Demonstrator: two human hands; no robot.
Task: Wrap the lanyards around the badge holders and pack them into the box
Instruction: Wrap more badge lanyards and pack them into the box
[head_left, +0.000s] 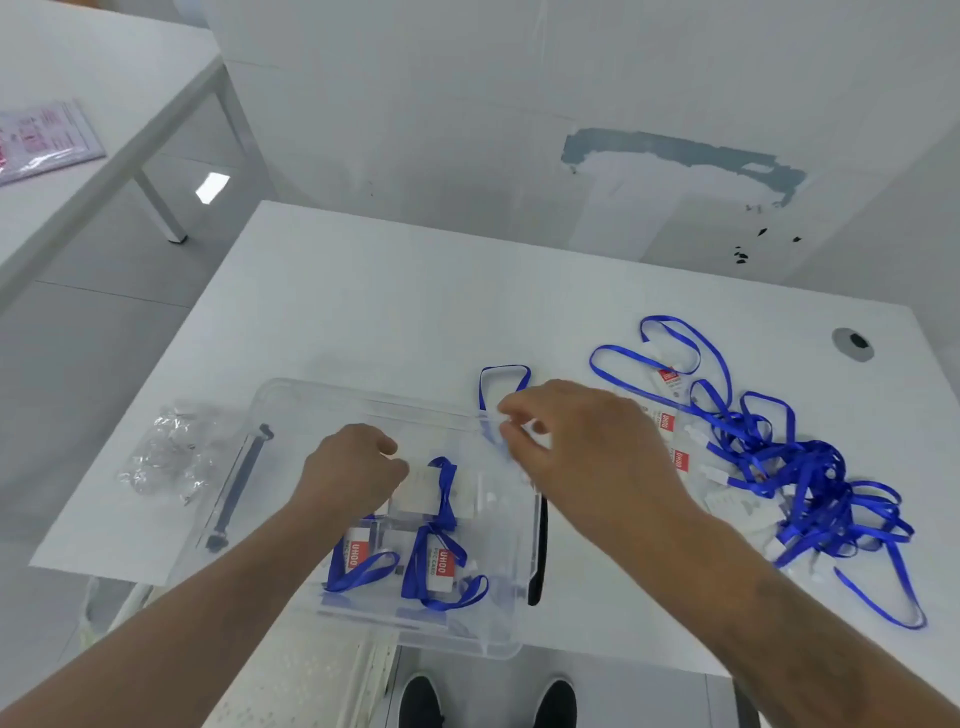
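A clear plastic box (291, 405) is sitting at the near edge of the table (395, 301), and both hands are working over it. The left hand (353, 470) is curling its grip around a clear badge holder (421, 491) over the middle of the box. The right hand (587, 447) is pinching a blue lanyard (498, 374) above the box's far right rim, its loop rising toward the table's far edge. Two wrapped badge holders (400, 564) are lying in the box's near part, blue straps wound around them. A tangled pile of lanyards and badges (779, 462) is spreading along the table's right edge. A crumpled clear bag (166, 452) is lying near the left edge, beside the box's dark latch (239, 483).
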